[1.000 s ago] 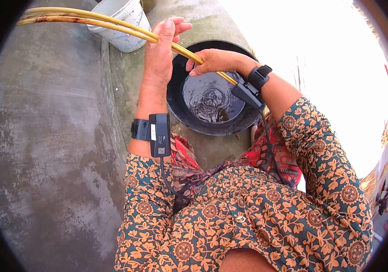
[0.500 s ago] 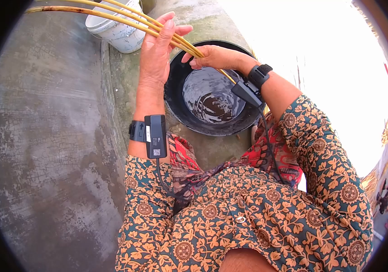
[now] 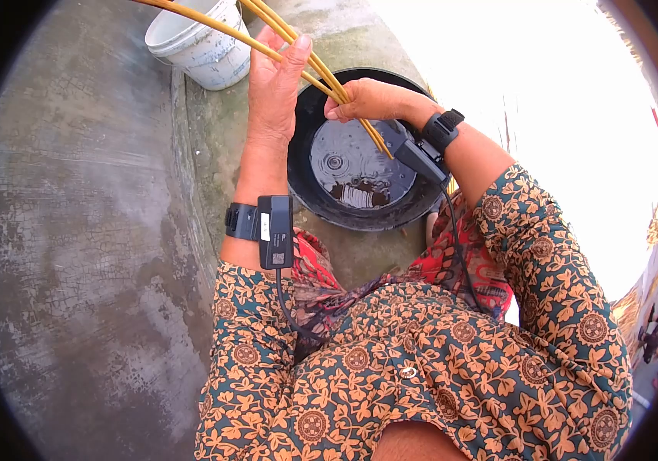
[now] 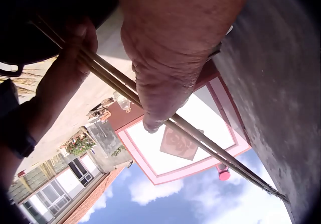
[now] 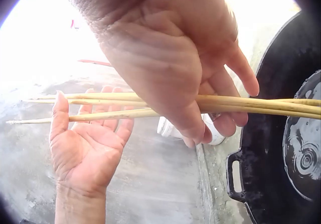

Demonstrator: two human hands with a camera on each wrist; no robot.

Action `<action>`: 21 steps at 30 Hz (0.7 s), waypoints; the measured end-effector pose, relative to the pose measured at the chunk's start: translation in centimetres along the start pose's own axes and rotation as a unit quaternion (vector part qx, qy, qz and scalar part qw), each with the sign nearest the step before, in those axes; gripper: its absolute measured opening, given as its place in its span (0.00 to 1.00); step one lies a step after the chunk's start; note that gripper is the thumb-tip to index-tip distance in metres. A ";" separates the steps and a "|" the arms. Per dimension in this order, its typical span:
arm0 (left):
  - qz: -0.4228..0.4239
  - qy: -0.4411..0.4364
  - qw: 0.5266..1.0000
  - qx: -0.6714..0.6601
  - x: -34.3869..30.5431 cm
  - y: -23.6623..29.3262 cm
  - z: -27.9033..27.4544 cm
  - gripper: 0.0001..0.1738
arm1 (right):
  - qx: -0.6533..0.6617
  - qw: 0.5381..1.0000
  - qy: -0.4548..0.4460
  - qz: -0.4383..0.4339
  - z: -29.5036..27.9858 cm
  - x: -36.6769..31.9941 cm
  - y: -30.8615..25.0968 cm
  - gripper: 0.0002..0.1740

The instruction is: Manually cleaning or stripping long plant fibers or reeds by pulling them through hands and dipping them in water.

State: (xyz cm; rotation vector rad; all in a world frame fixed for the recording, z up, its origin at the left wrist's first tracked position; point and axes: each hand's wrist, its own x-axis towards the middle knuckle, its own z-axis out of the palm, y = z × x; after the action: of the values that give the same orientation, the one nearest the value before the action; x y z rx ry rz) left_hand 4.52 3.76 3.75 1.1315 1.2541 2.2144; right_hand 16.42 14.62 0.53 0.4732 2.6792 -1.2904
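Note:
Three long yellow stalks [image 3: 321, 71] run from the upper left down over a black basin [image 3: 300, 165] of rippled water. My left hand [image 3: 274, 86] holds them loosely, thumb in front and fairly straight fingers behind. Its palm faces up toward the stalks in the right wrist view. My right hand [image 3: 361, 100] grips them nearer their lower ends, between thumb and fingers, palm down. Above my left hand one stalk spreads apart from the other two. Their lower ends hang over the water. In the left wrist view the left thumb [image 4: 160, 103] crosses the stalks.
A paint-stained white bucket [image 3: 214, 65] stands beyond my left hand. Smooth grey concrete [image 3: 98, 230] spans the left side. My patterned trousers [image 3: 310, 257] are close to the basin's near rim. Straw [image 3: 644, 296] shows at the far right.
The stalks' far ends have swung right, and the stalks have spread apart. Their lower ends now show over the basin. My left hand shifted slightly left, then back right; the right hand barely moved.

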 end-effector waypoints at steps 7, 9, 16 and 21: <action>-0.135 -0.081 0.987 0.006 0.0 0.3 -1.0 0.35 | -0.042 0.995 0.085 -0.027 0.3 0.7 1.4 0.19; -0.075 0.006 0.996 0.041 -0.1 0.1 -0.8 0.39 | -0.062 0.982 0.171 -0.044 0.1 1.3 1.8 0.19; -0.160 -0.147 0.975 0.045 -0.2 1.5 -1.1 0.24 | -0.055 0.997 0.049 -0.008 0.2 -0.1 0.2 0.16; -0.106 -0.077 0.990 0.059 -0.1 0.3 -0.8 0.23 | -0.030 0.997 0.069 0.027 -0.1 0.8 0.4 0.15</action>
State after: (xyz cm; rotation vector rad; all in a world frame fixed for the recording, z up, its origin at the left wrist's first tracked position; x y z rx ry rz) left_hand 3.95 3.07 3.75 1.1305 1.3844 1.8836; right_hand 15.81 15.14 0.05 0.6448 2.7870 -1.1998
